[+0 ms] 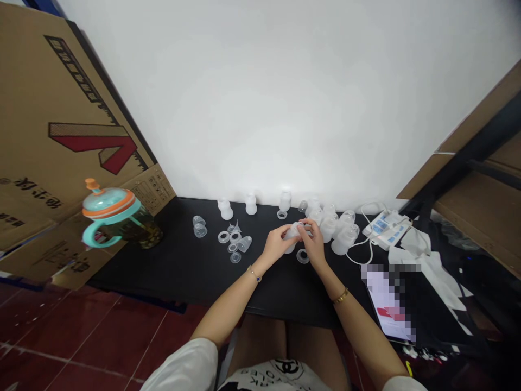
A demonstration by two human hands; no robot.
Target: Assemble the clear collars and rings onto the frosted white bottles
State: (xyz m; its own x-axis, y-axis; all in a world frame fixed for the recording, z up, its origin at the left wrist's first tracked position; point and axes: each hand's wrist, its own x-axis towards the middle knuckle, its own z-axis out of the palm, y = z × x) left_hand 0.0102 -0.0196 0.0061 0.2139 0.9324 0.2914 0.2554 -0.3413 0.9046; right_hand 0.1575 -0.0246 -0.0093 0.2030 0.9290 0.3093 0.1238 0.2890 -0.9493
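Both your hands are already on the white bottle (290,233): it sits between your left hand (277,242) and right hand (315,244), toward the far edge of the black table (195,279), right of its middle. Neither hand is nearer. Your fingers are bent inward, pinching the bottle from both sides around its top; its long axis looks tipped, though your fingers cover too much to be sure. The loose white ring (303,262) lies on the near side of your grip, closer to your right hand, and the group of bottles (344,240) stands just right of that hand.

The carton (24,81) past the left edge bears a big red angular mark (118,144) and dark Chinese characters. Your shirt (260,382) shows an interlocked-C emblem with lettering; the power strip's (385,229) blue labels are too small to read.
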